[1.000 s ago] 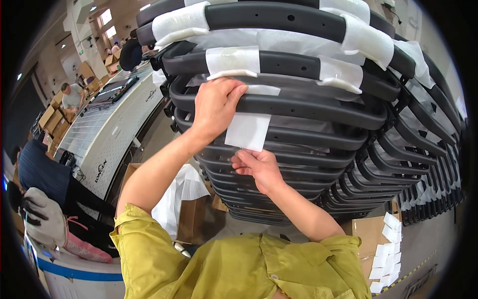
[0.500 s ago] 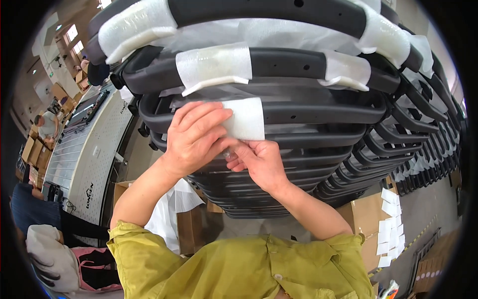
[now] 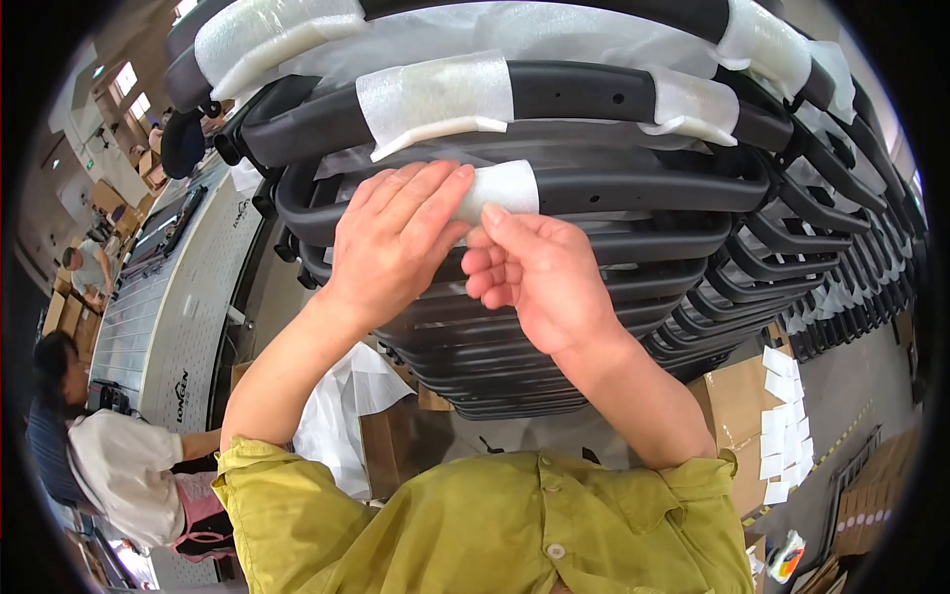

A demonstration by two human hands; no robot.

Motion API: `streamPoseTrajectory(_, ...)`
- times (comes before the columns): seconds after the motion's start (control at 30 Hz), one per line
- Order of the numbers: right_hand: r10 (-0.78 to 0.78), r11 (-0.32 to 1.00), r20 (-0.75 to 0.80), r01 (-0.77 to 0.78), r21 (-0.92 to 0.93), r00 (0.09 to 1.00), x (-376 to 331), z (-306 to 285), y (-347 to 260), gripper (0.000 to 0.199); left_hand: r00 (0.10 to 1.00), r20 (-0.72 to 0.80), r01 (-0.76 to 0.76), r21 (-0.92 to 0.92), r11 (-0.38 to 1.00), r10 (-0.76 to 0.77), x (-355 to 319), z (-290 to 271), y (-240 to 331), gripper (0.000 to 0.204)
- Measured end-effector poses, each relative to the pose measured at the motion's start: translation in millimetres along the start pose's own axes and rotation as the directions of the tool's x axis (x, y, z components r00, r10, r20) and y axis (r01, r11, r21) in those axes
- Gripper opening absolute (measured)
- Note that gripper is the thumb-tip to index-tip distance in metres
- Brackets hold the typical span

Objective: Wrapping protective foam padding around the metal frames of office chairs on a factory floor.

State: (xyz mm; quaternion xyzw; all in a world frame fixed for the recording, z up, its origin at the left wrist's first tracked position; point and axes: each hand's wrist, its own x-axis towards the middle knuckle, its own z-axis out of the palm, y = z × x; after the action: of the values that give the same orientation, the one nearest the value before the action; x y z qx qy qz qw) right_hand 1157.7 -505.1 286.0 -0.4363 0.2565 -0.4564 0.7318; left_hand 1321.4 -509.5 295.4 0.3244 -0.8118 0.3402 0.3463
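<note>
A short white foam sheet (image 3: 511, 186) is bent around the front tube of a black metal frame (image 3: 653, 191), one in a tall stack before me. My left hand (image 3: 396, 233) lies over the sheet's left part, fingers together on top and thumb below, pressing it to the tube. With its thumb against the lower edge of the foam, my right hand (image 3: 549, 272) has its other fingers curled under; what its fingertips pinch is partly hidden. Higher frames carry similar foam wraps, such as a wider foam wrap (image 3: 435, 97) just above and a smaller foam wrap (image 3: 695, 104) to its right.
More stacked black frames (image 3: 841, 262) stand at right. Below are an open cardboard box (image 3: 391, 450) with white sheeting (image 3: 341, 406) and a carton (image 3: 737, 411) bearing white labels. A long conveyor table (image 3: 168, 317) runs along the left, with a co-worker (image 3: 124, 465) beside it.
Both hands have moved up with the foam sheet, now curved around the tube rather than standing flat in front. My left fingers have straightened over it. The co-worker at left has turned and risen into view.
</note>
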Motion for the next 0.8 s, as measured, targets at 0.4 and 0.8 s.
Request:
streamPoseTrajectory(0.4, 0.002, 0.990, 0.136, -0.021, 0.139, 0.991, -15, -39, -9, 0.050, 0.968, -0.174, 0.152, -0.173, 0.973, -0.182, 7, -1, 12, 0.028)
streamPoseTrajectory(0.8, 0.245, 0.964, -0.444, -0.168, 0.205, 0.862, -156, -272, 71, 0.022, 0.576, -0.268, 0.726, -0.267, 0.634, -0.772, 20, 24, 29, 0.030)
